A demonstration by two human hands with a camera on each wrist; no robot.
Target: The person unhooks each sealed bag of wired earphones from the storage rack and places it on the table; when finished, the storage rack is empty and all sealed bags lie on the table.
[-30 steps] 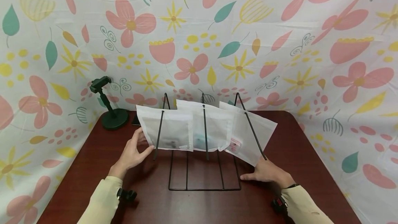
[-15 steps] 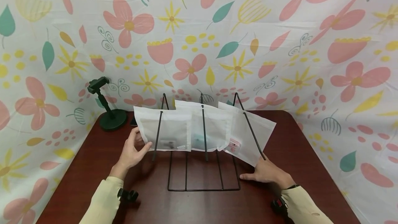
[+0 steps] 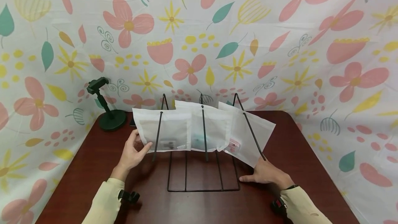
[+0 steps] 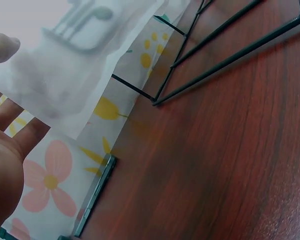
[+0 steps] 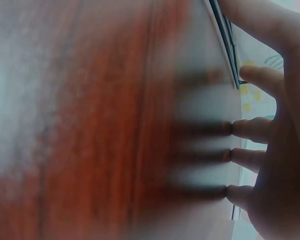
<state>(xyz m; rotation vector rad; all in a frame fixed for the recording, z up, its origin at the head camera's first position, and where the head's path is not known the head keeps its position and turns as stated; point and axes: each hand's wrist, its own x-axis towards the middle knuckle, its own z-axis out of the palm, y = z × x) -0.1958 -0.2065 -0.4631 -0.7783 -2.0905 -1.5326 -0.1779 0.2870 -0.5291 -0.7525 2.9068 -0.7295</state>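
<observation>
Three translucent white pouches stand in a black wire rack (image 3: 203, 191). Dark marks show through the left pouch (image 3: 168, 130); its contents look like a phone case in the left wrist view. A pale blue shape shows in the middle pouch (image 3: 214, 127), and a pink item with cutouts in the tilted right pouch (image 3: 253, 132). My left hand (image 3: 131, 155) pinches the left pouch's lower left corner, thumb in front and fingers behind. My right hand (image 3: 268, 174) rests by the rack's right side, its spread fingertips (image 5: 245, 130) on the tabletop.
A dark green stand (image 3: 112, 119) with a clamp head stands at the back left of the brown table (image 3: 199, 210). A flat dark object (image 4: 96, 195) lies near it, partly hidden behind the left pouch. A floral cloth (image 3: 199, 44) hangs behind the table.
The left pouch has shifted slightly left, and its left upper corner has dropped a little with my left hand. My right hand stays by the rack. The head view has shifted slightly.
</observation>
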